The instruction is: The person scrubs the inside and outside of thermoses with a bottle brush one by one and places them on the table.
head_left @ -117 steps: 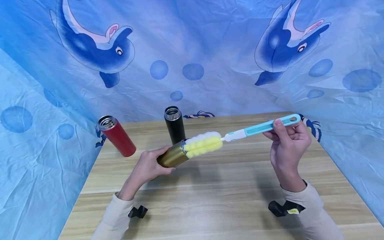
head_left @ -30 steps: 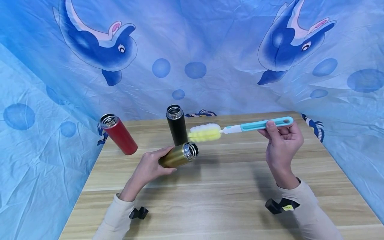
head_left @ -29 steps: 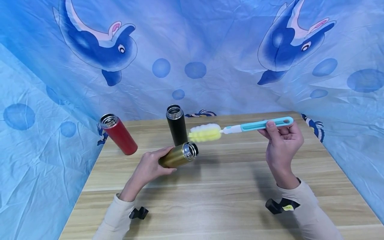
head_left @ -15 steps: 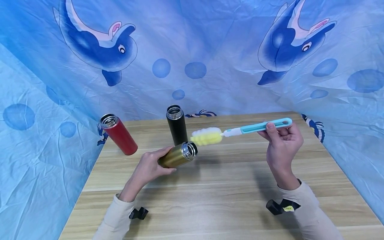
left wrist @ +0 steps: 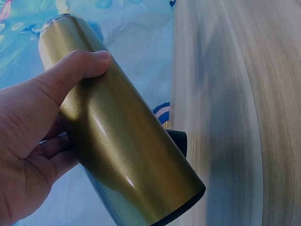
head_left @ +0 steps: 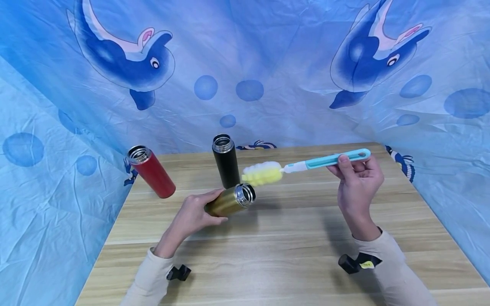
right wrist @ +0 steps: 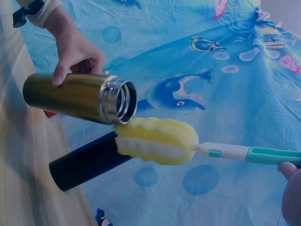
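My left hand [head_left: 193, 216] grips a gold thermos bottle [head_left: 227, 201] around its body, tilted so its open steel mouth points right. The left wrist view shows the thumb across the gold bottle [left wrist: 127, 136] and the fingers curled beneath. My right hand [head_left: 360, 187] pinches the turquoise handle of a bottle brush [head_left: 325, 161]. The brush's yellow and white sponge head [head_left: 264, 173] is outside the bottle, right by its mouth. In the right wrist view the sponge [right wrist: 157, 141] overlaps the lower rim of the mouth.
Behind the gold bottle a lidless black bottle [head_left: 226, 163] stands upright on the wooden table [head_left: 268, 263]. A lidless red bottle [head_left: 153, 174] stands at the back left. A blue dolphin-print cloth [head_left: 283, 55] hangs behind the table and along its sides.
Almost four seconds ago the sponge head was partly inside the gold bottle's mouth; now it is out. Over the last second both hands have shifted only slightly, the bottle a little to the right.
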The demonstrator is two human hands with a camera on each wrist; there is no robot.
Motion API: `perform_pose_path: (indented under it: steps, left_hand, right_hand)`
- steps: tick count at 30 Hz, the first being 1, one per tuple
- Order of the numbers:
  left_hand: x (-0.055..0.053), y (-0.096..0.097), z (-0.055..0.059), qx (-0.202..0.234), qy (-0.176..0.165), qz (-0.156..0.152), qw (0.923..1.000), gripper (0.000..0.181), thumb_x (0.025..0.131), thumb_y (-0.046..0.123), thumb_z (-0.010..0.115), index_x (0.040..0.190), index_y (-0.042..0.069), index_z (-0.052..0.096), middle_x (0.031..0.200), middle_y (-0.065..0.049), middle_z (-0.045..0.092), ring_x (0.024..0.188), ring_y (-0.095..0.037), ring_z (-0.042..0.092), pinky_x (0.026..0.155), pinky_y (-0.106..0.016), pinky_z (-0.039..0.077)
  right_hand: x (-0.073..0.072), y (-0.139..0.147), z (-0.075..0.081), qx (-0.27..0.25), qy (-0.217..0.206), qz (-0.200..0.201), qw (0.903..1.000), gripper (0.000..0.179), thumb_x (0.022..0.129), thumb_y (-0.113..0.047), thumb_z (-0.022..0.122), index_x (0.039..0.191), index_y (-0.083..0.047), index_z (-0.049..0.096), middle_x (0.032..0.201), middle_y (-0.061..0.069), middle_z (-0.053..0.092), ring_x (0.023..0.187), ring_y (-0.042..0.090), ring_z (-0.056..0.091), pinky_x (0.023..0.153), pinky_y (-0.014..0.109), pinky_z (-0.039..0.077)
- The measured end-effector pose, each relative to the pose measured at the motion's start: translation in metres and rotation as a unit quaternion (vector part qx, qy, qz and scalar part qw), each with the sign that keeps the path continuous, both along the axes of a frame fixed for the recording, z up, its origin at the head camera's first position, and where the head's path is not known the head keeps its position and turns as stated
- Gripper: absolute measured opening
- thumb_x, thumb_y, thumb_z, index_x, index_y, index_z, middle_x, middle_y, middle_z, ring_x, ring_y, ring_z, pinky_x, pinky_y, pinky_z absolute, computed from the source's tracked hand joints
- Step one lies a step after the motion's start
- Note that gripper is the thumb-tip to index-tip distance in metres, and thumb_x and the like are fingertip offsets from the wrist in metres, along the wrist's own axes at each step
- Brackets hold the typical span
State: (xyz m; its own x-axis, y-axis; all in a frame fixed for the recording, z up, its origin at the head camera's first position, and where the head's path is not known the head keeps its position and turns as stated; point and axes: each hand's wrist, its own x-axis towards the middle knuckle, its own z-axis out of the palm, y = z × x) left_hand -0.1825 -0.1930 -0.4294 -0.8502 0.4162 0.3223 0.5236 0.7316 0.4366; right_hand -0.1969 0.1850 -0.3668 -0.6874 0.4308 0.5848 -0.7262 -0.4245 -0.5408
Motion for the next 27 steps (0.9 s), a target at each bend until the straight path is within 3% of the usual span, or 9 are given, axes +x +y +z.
perform_pose_path:
  steps: [6, 13, 27]
  left_hand:
    - [-0.001, 0.004, -0.001, -0.013, 0.008, -0.013, 0.9998, 0.076, 0.068, 0.032, 0.096, 0.135, 0.01, 0.067, 0.127, -0.009, 0.071, 0.095, -0.02, 0.073, 0.075, -0.036, 0.06]
    - [-0.004, 0.005, -0.006, -0.021, 0.032, -0.024, 0.999, 0.074, 0.066, 0.034, 0.097, 0.131, 0.012, 0.07, 0.114, -0.007, 0.076, 0.076, -0.013, 0.067, 0.064, -0.028, 0.054]
    - [-0.003, 0.004, -0.007, -0.028, 0.008, -0.006, 0.9996, 0.077, 0.068, 0.039, 0.095, 0.134, 0.011, 0.068, 0.107, -0.007, 0.077, 0.072, -0.011, 0.062, 0.062, -0.026, 0.052]
  right_hand:
    - [-0.002, -0.006, 0.004, -0.017, 0.014, 0.014, 0.9997, 0.012, 0.09, 0.019, 0.062, 0.101, 0.019, 0.056, 0.086, 0.025, 0.07, 0.079, 0.03, 0.076, 0.07, 0.037, 0.061]
    - [0.002, -0.011, 0.007, -0.013, 0.022, 0.027, 0.9993, 0.01, 0.092, 0.018, 0.061, 0.1, 0.018, 0.055, 0.088, 0.025, 0.071, 0.081, 0.03, 0.076, 0.073, 0.038, 0.061]
    - [0.012, -0.014, 0.006, -0.02, 0.053, 0.052, 0.997, 0.009, 0.091, 0.021, 0.059, 0.098, 0.019, 0.053, 0.089, 0.028, 0.071, 0.082, 0.033, 0.076, 0.072, 0.038, 0.061]
